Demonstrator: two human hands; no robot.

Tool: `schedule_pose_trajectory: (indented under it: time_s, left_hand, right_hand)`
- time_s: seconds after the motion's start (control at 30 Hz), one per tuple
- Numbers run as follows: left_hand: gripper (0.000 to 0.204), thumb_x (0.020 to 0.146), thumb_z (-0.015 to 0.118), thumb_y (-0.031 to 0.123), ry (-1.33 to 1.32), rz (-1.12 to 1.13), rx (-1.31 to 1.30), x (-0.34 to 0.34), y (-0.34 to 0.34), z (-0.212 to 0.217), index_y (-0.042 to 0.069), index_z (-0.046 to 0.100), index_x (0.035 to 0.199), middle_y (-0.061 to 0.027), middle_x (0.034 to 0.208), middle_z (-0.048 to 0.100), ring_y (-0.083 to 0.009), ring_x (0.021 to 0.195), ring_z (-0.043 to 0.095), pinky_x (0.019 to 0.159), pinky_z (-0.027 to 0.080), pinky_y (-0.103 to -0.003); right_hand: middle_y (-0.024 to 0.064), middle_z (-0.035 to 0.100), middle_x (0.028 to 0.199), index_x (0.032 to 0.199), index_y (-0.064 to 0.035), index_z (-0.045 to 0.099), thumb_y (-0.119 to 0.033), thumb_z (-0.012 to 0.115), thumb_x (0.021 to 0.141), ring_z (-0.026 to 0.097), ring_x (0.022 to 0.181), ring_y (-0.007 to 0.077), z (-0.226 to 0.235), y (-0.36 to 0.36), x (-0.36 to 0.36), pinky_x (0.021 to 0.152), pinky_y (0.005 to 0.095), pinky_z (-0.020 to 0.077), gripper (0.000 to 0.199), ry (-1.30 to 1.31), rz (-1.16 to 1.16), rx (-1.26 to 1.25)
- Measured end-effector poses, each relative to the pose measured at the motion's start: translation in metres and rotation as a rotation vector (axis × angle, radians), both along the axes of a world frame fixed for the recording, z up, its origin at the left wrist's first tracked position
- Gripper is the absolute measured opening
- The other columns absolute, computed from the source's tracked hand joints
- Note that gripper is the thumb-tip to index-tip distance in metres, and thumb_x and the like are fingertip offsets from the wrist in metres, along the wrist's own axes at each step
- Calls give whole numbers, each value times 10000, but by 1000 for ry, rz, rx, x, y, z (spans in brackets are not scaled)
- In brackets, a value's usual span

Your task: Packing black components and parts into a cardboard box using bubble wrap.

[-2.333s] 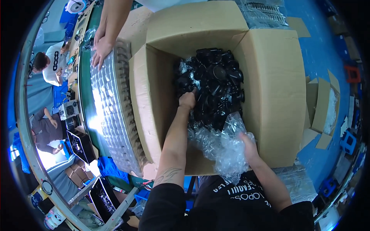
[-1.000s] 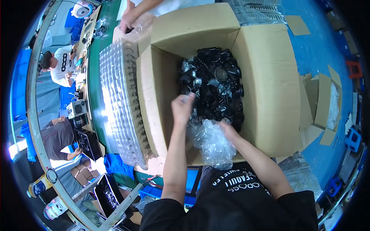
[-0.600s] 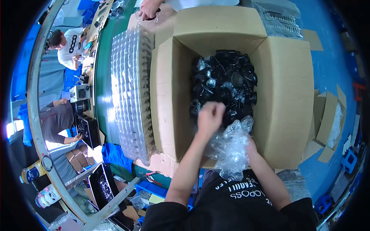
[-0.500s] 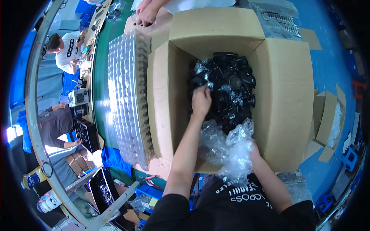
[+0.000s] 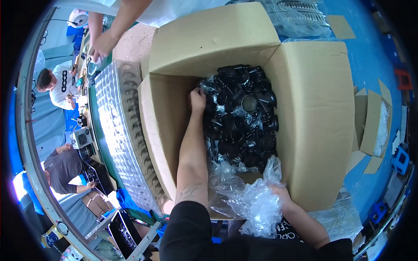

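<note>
Right hand clutches clear plastic near white lettering; grip of left hand unclear.

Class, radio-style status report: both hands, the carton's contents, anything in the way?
Left hand inside carton, at black parts. Right hand holding crumpled clear plastic. Plastic covering carton's near side.

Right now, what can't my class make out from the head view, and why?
In the head view:
Left hand: whether it holds anything; the hand itself blocks the view.
Right hand: some fingertips, hidden by the plastic.
Box: its floor beneath the black parts, which cover it.
Upper co-worker: the head, cut off by the top edge.
</note>
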State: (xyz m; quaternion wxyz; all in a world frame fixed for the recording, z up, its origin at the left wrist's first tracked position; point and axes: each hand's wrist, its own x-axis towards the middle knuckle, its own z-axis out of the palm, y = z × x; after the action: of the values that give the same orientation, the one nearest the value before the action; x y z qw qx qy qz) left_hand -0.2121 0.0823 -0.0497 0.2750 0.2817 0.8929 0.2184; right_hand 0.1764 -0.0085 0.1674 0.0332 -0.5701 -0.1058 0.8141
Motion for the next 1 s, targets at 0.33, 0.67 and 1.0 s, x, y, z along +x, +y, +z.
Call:
schedule_pose_trajectory:
  time_s: [0.33,0.67,1.0]
  left_hand:
    - [193,922,473,169,-249,194,646,56,-54,97,-2,555,959,-59,839,562,-135,716,507,682,419,-237]
    - [128,928,508,185,-861,240,1030,110,-71,128,60,537,927,14,774,516,-43,612,449,579,388,-175]
    - [189,916,526,209,-1055,-138,726,125,-62,175,26,571,905,-33,714,571,-100,611,514,583,421,-198]
  right_hand:
    - [46,592,777,909,-27,619,-124,600,790,536,660,124,11,16,-33,608,232,433,155,105,192,160]
    - [102,596,1052,1157,-18,553,-198,598,849,568,864,159,-21,75,-89,745,244,455,359,211,-89,300]
    - [104,611,1001,1141,-4,550,-343,537,880,573,842,158,11,54,-80,746,264,463,428,228,192,68]
